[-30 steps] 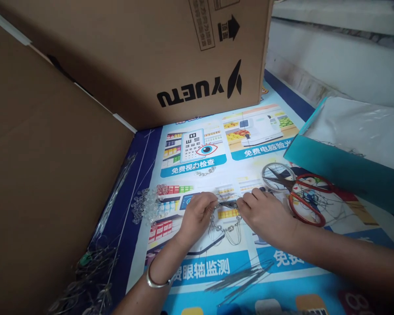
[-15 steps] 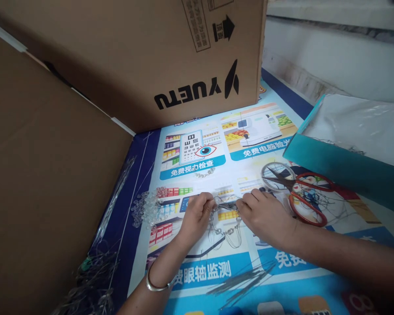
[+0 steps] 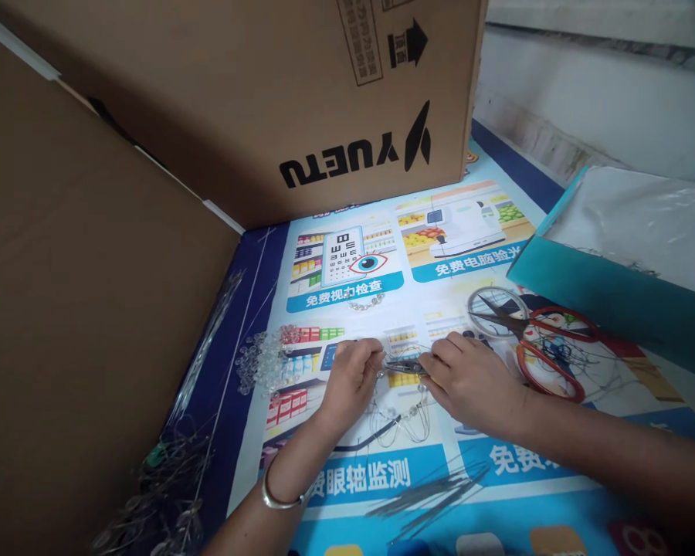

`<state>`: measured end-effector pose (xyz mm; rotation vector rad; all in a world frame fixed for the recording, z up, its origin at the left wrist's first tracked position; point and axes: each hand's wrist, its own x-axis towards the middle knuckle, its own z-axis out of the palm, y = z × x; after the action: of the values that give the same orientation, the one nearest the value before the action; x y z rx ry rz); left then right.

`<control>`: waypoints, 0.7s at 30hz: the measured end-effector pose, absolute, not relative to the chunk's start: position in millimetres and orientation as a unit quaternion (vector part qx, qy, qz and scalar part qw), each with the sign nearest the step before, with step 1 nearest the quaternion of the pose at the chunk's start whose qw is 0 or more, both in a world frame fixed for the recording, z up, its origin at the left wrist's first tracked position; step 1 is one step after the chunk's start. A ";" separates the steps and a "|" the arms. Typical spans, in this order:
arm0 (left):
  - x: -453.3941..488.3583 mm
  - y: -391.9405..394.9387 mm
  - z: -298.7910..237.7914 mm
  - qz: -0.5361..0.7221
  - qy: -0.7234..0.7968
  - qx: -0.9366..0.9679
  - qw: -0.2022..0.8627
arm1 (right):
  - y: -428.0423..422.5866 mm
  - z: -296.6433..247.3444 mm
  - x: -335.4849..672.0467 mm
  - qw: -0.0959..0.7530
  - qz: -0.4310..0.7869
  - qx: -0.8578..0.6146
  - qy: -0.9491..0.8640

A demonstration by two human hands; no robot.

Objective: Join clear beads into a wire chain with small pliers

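My right hand [image 3: 469,377] is closed around a pair of pliers [image 3: 404,366], whose narrow jaws point left toward my other hand. Pinched in the fingers of my left hand [image 3: 356,378] is part of a beaded wire strand [image 3: 408,413]. The strand hangs in a loop below both hands, with clear beads and thin wire loops along it. The plier tips meet the wire close to my left fingertips; whether they grip it is too small to tell. Left of that hand lies a pile of clear beads [image 3: 260,363].
Red-handled scissors [image 3: 547,378] lie at right on a wire coil [image 3: 486,324] and tangled wire. Behind them stands a teal box [image 3: 614,286]. Cut wires [image 3: 428,490] lie in front, a short bead strand [image 3: 366,305] farther back. Cardboard [image 3: 347,100] walls the back and left.
The view has shifted slightly, so everything sits a little to the right. Both hands keep their hold, and the hanging beaded loop has swayed a little.
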<state>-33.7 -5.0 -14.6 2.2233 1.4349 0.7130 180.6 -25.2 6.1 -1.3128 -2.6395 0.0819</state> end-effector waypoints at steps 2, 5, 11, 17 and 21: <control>-33.4 -4.7 -14.8 0.255 0.508 0.799 0.194 | -24.4 7.2 180.9 0.098 0.045 -0.441 -0.891; -33.1 -4.5 -14.2 0.252 0.496 0.808 0.190 | -23.2 7.3 181.4 0.102 0.071 -0.443 -0.888; -33.3 -4.2 -12.4 0.249 0.482 0.815 0.203 | -21.8 2.3 181.6 0.105 0.086 -0.443 -0.886; -37.7 -2.9 -12.9 0.265 0.515 0.757 0.302 | -20.3 0.0 183.8 0.111 0.094 -0.464 -0.874; -43.6 -4.5 -7.8 0.314 0.553 0.696 0.333 | -18.8 1.2 185.6 0.121 0.109 -0.483 -0.861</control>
<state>-43.6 -4.5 -7.8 1.8185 1.4453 0.8203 185.6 -18.8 1.2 -1.4102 -2.5136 0.3175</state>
